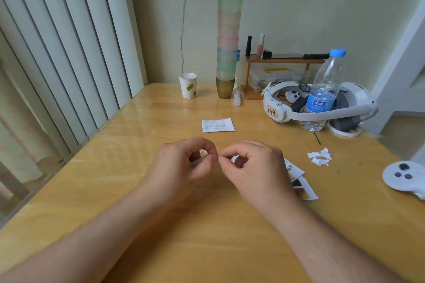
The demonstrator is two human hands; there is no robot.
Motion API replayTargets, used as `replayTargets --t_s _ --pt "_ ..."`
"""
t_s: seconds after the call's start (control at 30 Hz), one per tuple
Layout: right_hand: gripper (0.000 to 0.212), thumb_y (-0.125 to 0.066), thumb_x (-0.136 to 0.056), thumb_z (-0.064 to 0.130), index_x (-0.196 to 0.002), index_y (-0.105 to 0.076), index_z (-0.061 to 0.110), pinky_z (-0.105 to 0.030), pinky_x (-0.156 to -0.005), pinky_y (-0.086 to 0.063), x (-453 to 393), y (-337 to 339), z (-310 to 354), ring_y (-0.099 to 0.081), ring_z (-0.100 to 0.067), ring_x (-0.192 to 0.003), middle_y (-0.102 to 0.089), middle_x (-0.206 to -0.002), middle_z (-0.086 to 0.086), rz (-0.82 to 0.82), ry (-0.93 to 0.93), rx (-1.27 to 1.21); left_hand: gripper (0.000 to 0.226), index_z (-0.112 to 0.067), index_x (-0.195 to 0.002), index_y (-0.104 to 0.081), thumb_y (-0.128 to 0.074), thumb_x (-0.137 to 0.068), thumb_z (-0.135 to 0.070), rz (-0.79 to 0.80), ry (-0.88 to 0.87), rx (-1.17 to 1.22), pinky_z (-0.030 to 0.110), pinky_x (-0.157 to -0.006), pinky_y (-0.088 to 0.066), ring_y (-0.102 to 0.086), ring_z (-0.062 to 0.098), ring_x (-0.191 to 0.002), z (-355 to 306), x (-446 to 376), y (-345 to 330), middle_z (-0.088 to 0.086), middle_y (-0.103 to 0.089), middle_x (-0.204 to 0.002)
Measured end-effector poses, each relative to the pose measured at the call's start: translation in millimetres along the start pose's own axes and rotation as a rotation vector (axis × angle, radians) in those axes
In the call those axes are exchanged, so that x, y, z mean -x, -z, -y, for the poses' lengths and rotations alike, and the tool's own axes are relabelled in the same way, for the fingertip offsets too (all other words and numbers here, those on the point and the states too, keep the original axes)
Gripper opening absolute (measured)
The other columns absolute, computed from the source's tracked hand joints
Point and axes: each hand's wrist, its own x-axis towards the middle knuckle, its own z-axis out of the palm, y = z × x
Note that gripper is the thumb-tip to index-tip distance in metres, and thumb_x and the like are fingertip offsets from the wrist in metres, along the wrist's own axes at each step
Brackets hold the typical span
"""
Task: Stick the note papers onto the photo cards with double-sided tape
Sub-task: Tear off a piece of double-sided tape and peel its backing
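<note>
Above the table (161,225), left hand (184,165) and right hand (250,167), fingers curled, pinch a tape roll (203,153).

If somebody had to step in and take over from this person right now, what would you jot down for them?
Left hand: fingers curled round a small roll of tape with an orange label.
Right hand: pinching something tiny at the tape's edge, likely the tape end or its backing; too small to tell.
Note paper: flat on the table, beyond the hands, untouched.
Photo cards: loose pile under and right of the right hand.
Peeled white scraps: further right, suggesting some tape already used.
Left: tape a card, press the note on.
</note>
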Motion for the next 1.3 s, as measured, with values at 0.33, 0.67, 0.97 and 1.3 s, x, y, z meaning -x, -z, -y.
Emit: replayTargets --t_s 0.33,0.67,0.97,1.3 --pt "0.011 -0.069 -0.086 0.027 -0.081 -0.077 0.023 -0.031 -0.056 -0.050 -3 -1 1 -0.059 -0.012 -0.061 -0.068 -0.083 0.014 -0.066 0.203 -0.026 0.018 -0.030 -0.085 -0.070 -0.067 -0.089 -0.047 0.062 0.051 0.195 0.029 -0.057 -0.031 -0.030 0.014 -0.058 0 0 2 -0.009 -0.035 -0.058" --pt "0.008 -0.073 -0.089 0.006 -0.085 -0.078 0.011 -0.028 -0.066 -0.052 -4 2 5 -0.065 -0.012 -0.078 -0.071 -0.090 0.005 -0.173 0.363 0.010 0.032 -0.013 -0.086 -0.067 -0.074 -0.086 -0.044 0.102 0.208 0.590 0.036 -0.070 -0.041 -0.043 0.029 -0.075 -12 -1 -1 0.029 -0.044 -0.074" --pt "0.007 -0.070 -0.095 0.004 -0.094 -0.075 0.010 -0.016 -0.076 -0.044 -4 2 5 -0.058 -0.003 -0.086 -0.066 -0.097 0.006 -0.083 0.317 -0.062 0.020 -0.012 -0.081 -0.066 -0.067 -0.100 -0.015 0.000 0.243 0.668 0.014 -0.059 -0.044 -0.049 0.006 -0.062 -17 -1 -3 -0.002 -0.054 -0.070" --pt "0.010 -0.071 -0.092 0.004 -0.089 -0.075 0.012 -0.021 -0.071 -0.049 0 2 6 -0.063 -0.010 -0.082 -0.065 -0.098 0.009 -0.023 0.203 -0.240 0.011 -0.028 -0.083 -0.067 -0.067 -0.090 -0.035 -0.126 0.193 0.539 0.020 -0.064 -0.045 -0.047 0.015 -0.067 4 -11 13 0.011 -0.049 -0.074"
